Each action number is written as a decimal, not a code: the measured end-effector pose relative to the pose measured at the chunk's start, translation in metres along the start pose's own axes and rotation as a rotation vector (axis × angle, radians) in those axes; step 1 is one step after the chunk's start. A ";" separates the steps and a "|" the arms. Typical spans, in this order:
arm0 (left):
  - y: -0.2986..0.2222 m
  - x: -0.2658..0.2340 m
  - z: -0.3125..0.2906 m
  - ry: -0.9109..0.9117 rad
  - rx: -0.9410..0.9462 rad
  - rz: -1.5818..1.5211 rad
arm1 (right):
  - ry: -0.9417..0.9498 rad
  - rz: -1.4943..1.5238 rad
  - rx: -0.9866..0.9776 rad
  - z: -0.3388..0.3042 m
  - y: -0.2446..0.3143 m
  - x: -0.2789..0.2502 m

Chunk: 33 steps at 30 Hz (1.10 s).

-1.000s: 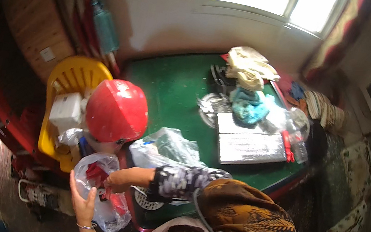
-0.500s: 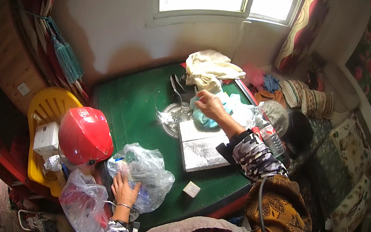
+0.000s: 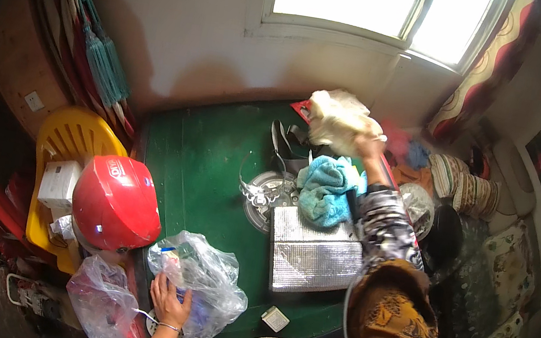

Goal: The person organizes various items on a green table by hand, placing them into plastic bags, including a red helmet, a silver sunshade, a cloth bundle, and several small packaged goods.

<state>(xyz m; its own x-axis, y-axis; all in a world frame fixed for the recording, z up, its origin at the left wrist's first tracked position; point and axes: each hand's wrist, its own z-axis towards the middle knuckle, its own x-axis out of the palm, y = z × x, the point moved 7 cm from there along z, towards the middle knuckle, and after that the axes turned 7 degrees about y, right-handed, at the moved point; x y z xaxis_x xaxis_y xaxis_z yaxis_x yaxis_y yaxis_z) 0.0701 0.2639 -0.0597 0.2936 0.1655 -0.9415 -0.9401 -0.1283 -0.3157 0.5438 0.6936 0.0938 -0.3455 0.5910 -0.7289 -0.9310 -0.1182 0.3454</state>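
Note:
My left hand (image 3: 168, 307) lies flat on a clear plastic bag (image 3: 217, 281) at the table's near left, thumb apart and fingers stretched. Something blue shows through the bag. At the far right of the green table (image 3: 198, 136), my right hand (image 3: 367, 146) is closed on a cream cloth (image 3: 337, 117); motion blurs both, and the fingertips are partly hidden. Nearer than that hand, a turquoise towel (image 3: 327, 189) is bunched at the far edge of a silver foil-faced pad (image 3: 314, 252). Left of the pad sits a round clear dish (image 3: 262, 199).
A red helmet (image 3: 116, 205) and a white box (image 3: 59, 183) rest by the yellow chair (image 3: 63, 136) on the left. A small pale box (image 3: 275, 319) lies near the front edge. Black straps (image 3: 284, 146) lie beyond the dish. A sofa (image 3: 469, 299) stands at the right.
My right hand has moved from the turquoise towel to the cream cloth, farther back and right, and closed on it. Clear plastic no longer covers the towel. My left hand stays on the bag.

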 end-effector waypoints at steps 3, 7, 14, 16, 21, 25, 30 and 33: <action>-0.007 0.001 0.008 0.017 0.037 -0.013 | -0.429 0.353 -0.023 0.049 -0.082 -0.107; -0.002 -0.003 0.001 0.000 0.004 0.018 | -0.625 0.275 -0.465 0.030 -0.031 -0.262; -0.005 -0.003 0.005 0.018 0.037 0.039 | -0.212 0.277 -0.209 -0.061 0.040 -0.323; -0.004 0.001 0.006 0.019 0.051 0.060 | -0.029 0.240 -0.325 -0.090 0.064 -0.299; 0.002 0.015 0.006 0.020 0.042 0.077 | 0.885 0.231 -0.588 -0.160 0.100 -0.184; 0.004 0.013 0.004 0.015 0.016 0.070 | 1.252 0.198 -0.523 -0.159 0.130 -0.127; 0.005 0.015 0.003 0.016 -0.004 0.077 | 0.625 0.137 -0.414 -0.036 0.081 -0.018; 0.007 0.017 0.006 0.050 -0.012 0.061 | 0.540 -0.067 -0.143 0.024 0.016 0.065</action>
<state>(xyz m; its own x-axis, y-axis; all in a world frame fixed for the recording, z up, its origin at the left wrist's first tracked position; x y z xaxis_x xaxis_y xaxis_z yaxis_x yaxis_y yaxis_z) 0.0675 0.2719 -0.0771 0.2447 0.1082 -0.9635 -0.9544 -0.1481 -0.2591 0.5092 0.7496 0.0658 -0.2610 0.1133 -0.9587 -0.9468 -0.2236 0.2314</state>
